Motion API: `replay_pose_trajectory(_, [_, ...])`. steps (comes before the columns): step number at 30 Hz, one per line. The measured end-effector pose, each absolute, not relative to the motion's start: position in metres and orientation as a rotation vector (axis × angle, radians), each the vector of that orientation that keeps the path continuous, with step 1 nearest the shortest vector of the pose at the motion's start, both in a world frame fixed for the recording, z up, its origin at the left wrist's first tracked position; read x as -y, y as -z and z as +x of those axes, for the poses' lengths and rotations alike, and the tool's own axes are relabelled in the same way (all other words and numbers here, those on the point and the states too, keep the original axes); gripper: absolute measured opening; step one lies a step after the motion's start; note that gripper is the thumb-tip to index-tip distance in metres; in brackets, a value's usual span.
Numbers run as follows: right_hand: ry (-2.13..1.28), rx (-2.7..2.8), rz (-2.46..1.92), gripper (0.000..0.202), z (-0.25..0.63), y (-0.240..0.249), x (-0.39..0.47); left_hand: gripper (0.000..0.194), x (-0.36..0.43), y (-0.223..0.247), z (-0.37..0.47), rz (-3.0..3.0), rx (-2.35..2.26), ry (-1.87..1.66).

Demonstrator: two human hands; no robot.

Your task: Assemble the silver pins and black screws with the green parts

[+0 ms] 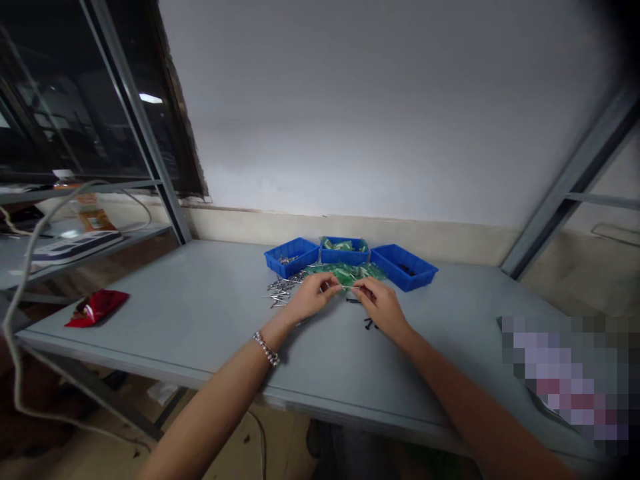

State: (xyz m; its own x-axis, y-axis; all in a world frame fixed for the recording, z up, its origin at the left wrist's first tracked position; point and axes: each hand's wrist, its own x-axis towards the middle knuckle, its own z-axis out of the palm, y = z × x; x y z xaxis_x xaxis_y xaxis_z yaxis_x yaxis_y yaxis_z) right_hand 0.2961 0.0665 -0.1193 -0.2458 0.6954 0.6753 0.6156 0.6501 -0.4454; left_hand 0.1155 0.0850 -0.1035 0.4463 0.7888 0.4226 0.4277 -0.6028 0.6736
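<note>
My left hand [315, 295] and my right hand [379, 303] meet over the middle of the table, fingertips pinched. Between them runs a thin silver metal pin [349, 287], gripped at either end; its exact kind is too small to make out. Left of my left hand lies a loose pile of similar silver pins [280, 288]. Green plastic bags [373, 270] are spread just behind my fingers. Below my right hand a few black screws [369, 324] rest on the tabletop, partly covered by the hand.
Three blue bins line the back: the left bin [285, 269] with silver pieces, the middle bin [345, 256] with green-white packets, the right bin [417, 281] with dark pieces. A red wrapper [97, 308] lies far left on the grey table [200, 320]. Metal posts flank both sides.
</note>
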Motion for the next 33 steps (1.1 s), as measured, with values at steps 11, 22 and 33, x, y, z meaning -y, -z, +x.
replay_pose_trajectory(11, [-0.112, 1.960, -1.026, 0.016, 0.298, 0.119, -0.067, 0.019, -0.082, 0.100, 0.114, 2.224, -1.042, -0.897])
replay_pose_trajectory(22, [-0.112, 1.975, -1.042, 0.015, 0.297, 0.118, -0.066, 0.021, -0.084, 0.100, 0.111, 2.291, -1.082, -0.887])
replay_pose_trajectory(33, [-0.195, 1.883, -1.060, 0.017, 0.298, 0.122, -0.069, 0.022, -0.095, 0.094, 0.099, 2.252, -1.206, -1.052])
